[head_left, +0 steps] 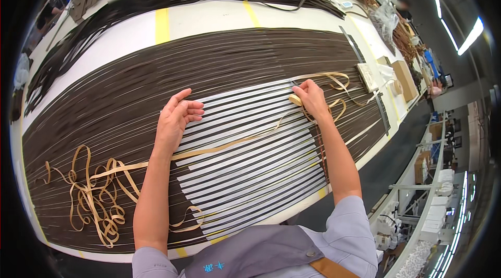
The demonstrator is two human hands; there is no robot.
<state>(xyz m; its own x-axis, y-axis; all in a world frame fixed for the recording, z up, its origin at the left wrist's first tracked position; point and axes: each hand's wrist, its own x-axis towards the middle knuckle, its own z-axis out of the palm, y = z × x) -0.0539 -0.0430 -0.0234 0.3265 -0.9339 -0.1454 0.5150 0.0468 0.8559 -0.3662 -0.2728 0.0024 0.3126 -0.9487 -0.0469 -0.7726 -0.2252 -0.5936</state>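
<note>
Nearest the person, the near edge of the white table (292, 214) curves under the grey sleeves, with a dark aisle just beyond it to the right. On the near left lies a loose tangle of tan tape (96, 200), piled on dark brown strips (104, 106) that run side by side along the table. From that tangle a single tan band (229, 145) crosses a patch where the strips are spread apart and white table shows between them.

The left hand (175, 121) lies flat on the strips at the left rim of that patch, fingers stretched out and slightly spread, pinching nothing. The right hand (312, 99) is at the far right end of the patch, fingers curled together and closed around a small tan roll (295, 100), pressing it to the strips; more tan band loops just beyond it.

Right of that hand, a metal ruler (383, 113) lies along the strips' ends, and small boxes (404, 80) sit close to the table's right edge. Farther off, a bare white band with yellow marks (163, 25) separates these strips from a second dark bundle (156, 4). Beyond it, clutter crowds the far edge.
</note>
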